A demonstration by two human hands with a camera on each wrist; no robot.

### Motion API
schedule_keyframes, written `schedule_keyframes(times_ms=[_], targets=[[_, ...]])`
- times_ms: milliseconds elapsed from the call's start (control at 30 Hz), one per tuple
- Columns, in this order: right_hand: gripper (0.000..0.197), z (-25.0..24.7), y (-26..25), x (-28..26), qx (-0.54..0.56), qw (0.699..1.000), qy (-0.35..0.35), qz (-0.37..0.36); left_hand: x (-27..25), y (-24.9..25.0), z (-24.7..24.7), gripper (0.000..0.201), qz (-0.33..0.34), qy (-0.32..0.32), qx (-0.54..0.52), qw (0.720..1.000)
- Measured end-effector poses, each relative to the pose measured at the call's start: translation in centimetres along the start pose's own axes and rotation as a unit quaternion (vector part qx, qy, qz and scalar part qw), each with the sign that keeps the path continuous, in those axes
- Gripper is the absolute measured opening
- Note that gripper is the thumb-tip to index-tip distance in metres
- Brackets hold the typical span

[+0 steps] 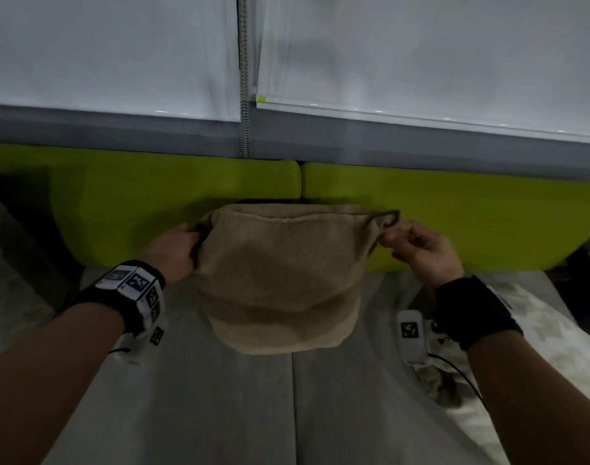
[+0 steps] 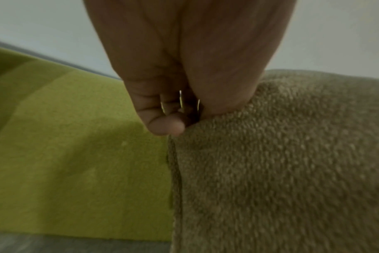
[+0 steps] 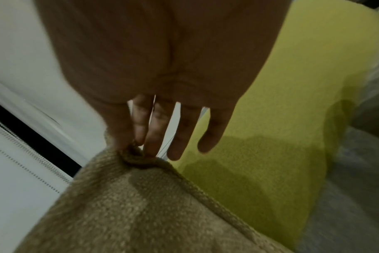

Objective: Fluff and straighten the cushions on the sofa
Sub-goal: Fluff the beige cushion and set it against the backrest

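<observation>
A beige knitted cushion [image 1: 280, 273] stands upright on the grey sofa seat [image 1: 219, 397], leaning toward the lime-green back cushions [image 1: 152, 196]. My left hand [image 1: 177, 248] grips its upper left corner, fingers curled into the fabric [image 2: 270, 154]. My right hand [image 1: 392, 234] pinches the upper right corner tip [image 3: 138, 158] between thumb and first fingers, while the other fingers [image 3: 212, 137] stay straight. The cushion [image 3: 130, 214] bulges between both hands, its lower edge resting on the seat.
A second green back cushion [image 1: 454, 209] runs to the right. White roller blinds [image 1: 421, 62] with a bead chain [image 1: 244, 95] hang behind the sofa. A pale crumpled sheet [image 1: 538, 330] lies at the seat's right end.
</observation>
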State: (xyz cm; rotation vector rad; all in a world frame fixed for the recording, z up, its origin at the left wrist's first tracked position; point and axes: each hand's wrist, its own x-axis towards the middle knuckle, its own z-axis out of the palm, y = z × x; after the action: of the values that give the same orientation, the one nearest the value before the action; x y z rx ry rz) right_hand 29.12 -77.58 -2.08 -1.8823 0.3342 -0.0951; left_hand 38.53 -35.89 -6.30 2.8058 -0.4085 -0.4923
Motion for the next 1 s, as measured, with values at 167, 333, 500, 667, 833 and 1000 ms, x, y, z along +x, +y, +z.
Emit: schedule_keyframes(times_ms=[167,333,500,667,833,1000], targets=[[0.016,-0.9,0.9,0.8,0.022,0.999,0.01,0.024,-0.3,-0.4,0.2,0.008,-0.025,-0.015,0.029,0.999],[0.024,0.1,0.8,0.7,-0.029,0.999,0.039,0.018,-1.8,-1.7,0.2,0.008,-0.099,0.175,-0.304,0.931],[0.02,-1.1,1.0,0.4,0.125,0.989,0.049,0.061,-3.2,0.5,-0.5,0.009,-0.138,0.254,-0.402,0.868],[0.047,0.7,-0.1,-0.4,0.089,0.996,0.0,0.028,-3.1,1.7,-1.3,0.029,-0.039,0.236,-0.296,0.925],[0.036,0.5,-1.1,0.3,0.093,0.994,0.051,0.021,-2.5,0.1,-2.9,0.028,-0.107,0.215,-0.179,0.954],[0.06,0.3,-1.4,0.0,0.11,0.994,-0.01,0.024,-3.2,0.5,-2.7,0.035,-0.126,0.27,-0.319,0.9]])
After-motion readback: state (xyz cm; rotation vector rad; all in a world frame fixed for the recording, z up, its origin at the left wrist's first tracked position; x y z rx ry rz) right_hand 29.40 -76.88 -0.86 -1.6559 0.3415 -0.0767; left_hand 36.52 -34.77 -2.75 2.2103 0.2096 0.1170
